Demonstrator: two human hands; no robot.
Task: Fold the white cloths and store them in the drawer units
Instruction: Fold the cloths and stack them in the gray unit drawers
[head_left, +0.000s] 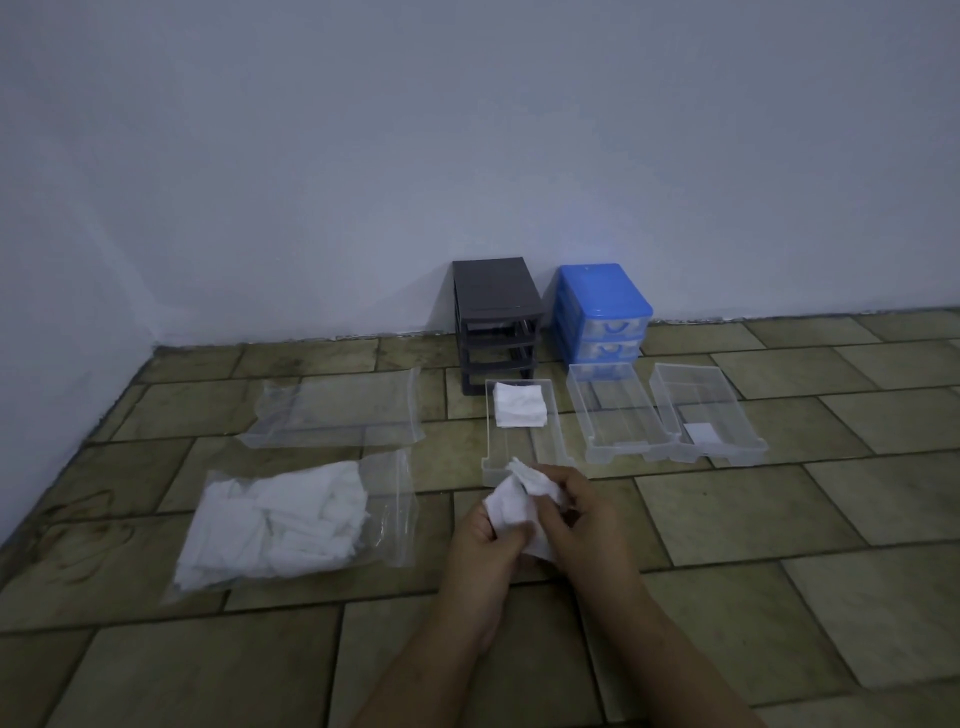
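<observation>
L hand + R hand both pinching crumpled white cloth above floor, near front of clear drawer w/ folded cloth inside. Fold stage unclear, dim/blurry.

A small crumpled white cloth is held above the tiled floor, near the centre. A folded square white cloth lies at the far end of a clear plastic drawer set on the floor. A heap of loose white cloths fills a clear plastic bag on the near left. Against the far wall stand a dark grey plastic drawer unit with open slots and, to its right, a blue plastic drawer unit with two clear drawers in place.
</observation>
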